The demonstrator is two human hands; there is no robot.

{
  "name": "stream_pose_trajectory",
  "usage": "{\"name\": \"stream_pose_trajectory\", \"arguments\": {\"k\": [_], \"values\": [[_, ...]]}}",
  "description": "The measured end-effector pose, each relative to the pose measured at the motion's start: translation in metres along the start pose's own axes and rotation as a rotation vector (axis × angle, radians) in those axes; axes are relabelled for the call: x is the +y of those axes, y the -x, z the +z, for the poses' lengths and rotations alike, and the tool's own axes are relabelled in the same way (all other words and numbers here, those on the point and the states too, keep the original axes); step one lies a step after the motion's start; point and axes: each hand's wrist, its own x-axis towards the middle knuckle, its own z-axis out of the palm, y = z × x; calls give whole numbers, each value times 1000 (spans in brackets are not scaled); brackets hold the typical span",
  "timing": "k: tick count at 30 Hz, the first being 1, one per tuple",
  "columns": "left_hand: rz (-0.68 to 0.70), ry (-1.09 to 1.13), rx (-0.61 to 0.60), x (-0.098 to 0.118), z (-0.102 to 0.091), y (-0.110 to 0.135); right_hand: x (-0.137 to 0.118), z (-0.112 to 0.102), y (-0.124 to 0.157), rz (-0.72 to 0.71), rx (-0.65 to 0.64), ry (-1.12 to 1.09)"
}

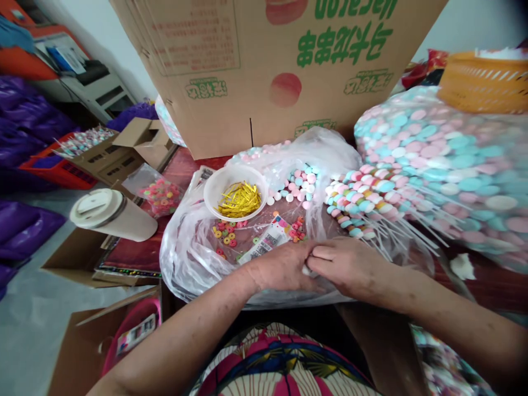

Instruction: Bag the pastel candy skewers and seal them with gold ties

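Observation:
My left hand and my right hand meet fingertip to fingertip over a clear plastic bag at the table's near edge. Both are closed in a pinch around a small white thing that I cannot make out. Just beyond them lie a printed label and loose red and orange candy rings. A white bowl with gold twist ties stands behind the left hand. Skewers of pink, blue and white candy discs lie behind the right hand.
A big cardboard box stands at the back. A large bag of pastel candies and an orange basket fill the right. A lidded white cup lies at the left, near a small bag of rings and open cartons.

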Motion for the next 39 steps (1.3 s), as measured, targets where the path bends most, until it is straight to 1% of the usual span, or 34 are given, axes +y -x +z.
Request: {"name": "stream_pose_trajectory", "arguments": {"k": [2, 4, 6, 8, 9, 11, 14, 16, 18, 21, 23, 26, 30, 33, 36, 39], "values": [[-67, -4, 30, 1, -6, 4, 3, 7, 1, 40, 3, -4], [-162, -67, 59, 1, -18, 15, 8, 5, 4, 114, 2, 20], [-245, -198, 20, -2, -29, 27, 12, -4, 7, 154, 12, 22], [-305, -280, -47, -6, -34, 35, 14, -13, 8, 154, 40, 17], [-307, -273, -67, -9, -34, 36, 14, -16, 8, 147, 54, 19], [-262, -192, -64, -12, -28, 34, 11, -18, 6, 125, 59, 40], [-189, -111, -32, -11, -17, 23, 5, -10, 3, 99, 24, 56], [-191, -119, -12, -9, -12, 17, 3, -5, 1, 100, 13, 46], [-201, -113, 9, -8, -11, 16, 5, -4, 0, 115, 36, 68], [-196, -26, 33, -10, -15, 20, 13, -14, -1, 143, 67, 130], [-189, 15, 30, -11, -19, 25, 19, -24, -1, 144, 53, 134], [-163, 16, -19, -13, -24, 29, 27, -36, 1, 118, 23, 126], [-131, 109, -139, -14, -27, 33, 34, -44, 5, 80, -5, 152], [-181, 170, -204, -13, -27, 34, 34, -46, 6, 69, 8, 186], [-257, 254, -212, -8, -27, 35, 29, -45, 3, 50, 46, 175], [-287, 391, -240, -2, -28, 35, 22, -41, -1, 33, 64, 136]]}}
